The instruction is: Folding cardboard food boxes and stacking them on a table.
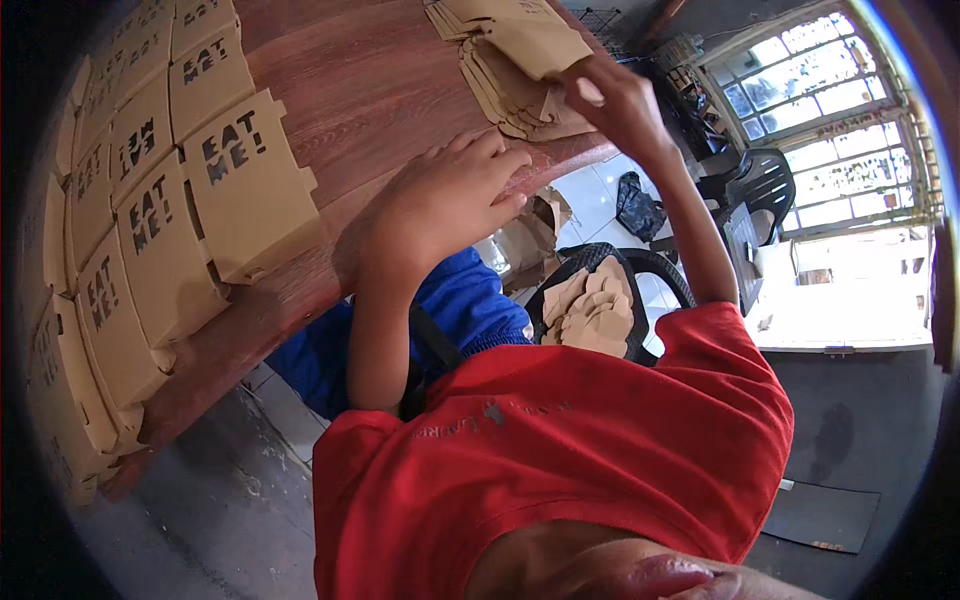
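Note:
My right hand [619, 105] grips the near corner of a flat kraft cardboard box blank [536, 41] at the far right end of the table. Beneath and beside that blank lies a stack of more flat cardboard blanks [495, 94], with notched edges showing. Palm down, my left hand [450, 191] rests at the table's near edge, its fingers apart and nothing in it. The fingers of my right hand are partly hidden behind the cardboard.
Folded kraft boxes [251, 187] bearing dark writing stand in rows and stacks on the left of the wooden table [360, 82]. Cardboard offcuts [596, 311] fill a black chair beside me. Crumpled brown paper [529, 244] and a black plastic bag [640, 206] lie on the tiled floor.

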Tool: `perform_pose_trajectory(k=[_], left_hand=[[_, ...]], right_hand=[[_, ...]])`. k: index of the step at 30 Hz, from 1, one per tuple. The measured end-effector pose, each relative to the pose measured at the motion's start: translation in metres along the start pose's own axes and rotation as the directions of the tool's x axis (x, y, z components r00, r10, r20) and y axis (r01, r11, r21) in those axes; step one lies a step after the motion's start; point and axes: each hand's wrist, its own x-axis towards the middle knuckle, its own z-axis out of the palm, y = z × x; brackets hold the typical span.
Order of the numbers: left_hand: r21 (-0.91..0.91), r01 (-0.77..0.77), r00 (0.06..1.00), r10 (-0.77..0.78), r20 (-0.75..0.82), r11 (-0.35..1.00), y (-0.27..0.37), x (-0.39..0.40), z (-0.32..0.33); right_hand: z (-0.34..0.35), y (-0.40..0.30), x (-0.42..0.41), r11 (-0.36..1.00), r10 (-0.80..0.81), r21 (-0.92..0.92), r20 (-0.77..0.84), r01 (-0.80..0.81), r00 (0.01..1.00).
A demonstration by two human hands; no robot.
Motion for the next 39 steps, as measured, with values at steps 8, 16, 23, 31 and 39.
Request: perform_pose_trajectory(k=[8,16,23,31,39], left_hand=[[0.03,0.031,0.995,-0.028,-0.098,0.999,0.016,-0.001,-0.015],[0.124,-0.128,0.685,0.178,-0.706,0.984,0.03,0.006,-0.043],[-0.553,-0.622,0.709,0.1,-0.698,0.554,0.062,0.008,-0.025],[-0.702,-0.129,0.934,0.323,0.151,0.7,0.125,0.023,0.061],[-0.654,-0.066,0.927,0.29,0.24,0.754,0.095,0.052,0.178]], right_hand=[[-0.107,0.047,0.037,0.988,0.005,-0.102,-0.739,-0.12,0.674],[-0.262,0.065,-0.065,0.353,-0.436,-0.762,-0.647,-0.543,0.625],[-0.342,0.002,-0.158,0.714,0.122,-0.552,-0.507,-0.43,0.853],[-0.25,-0.081,-0.139,0.809,0.575,0.11,0.052,-0.577,0.817],[-0.189,-0.037,-0.137,0.924,0.376,-0.12,0.094,-0.364,0.922]])
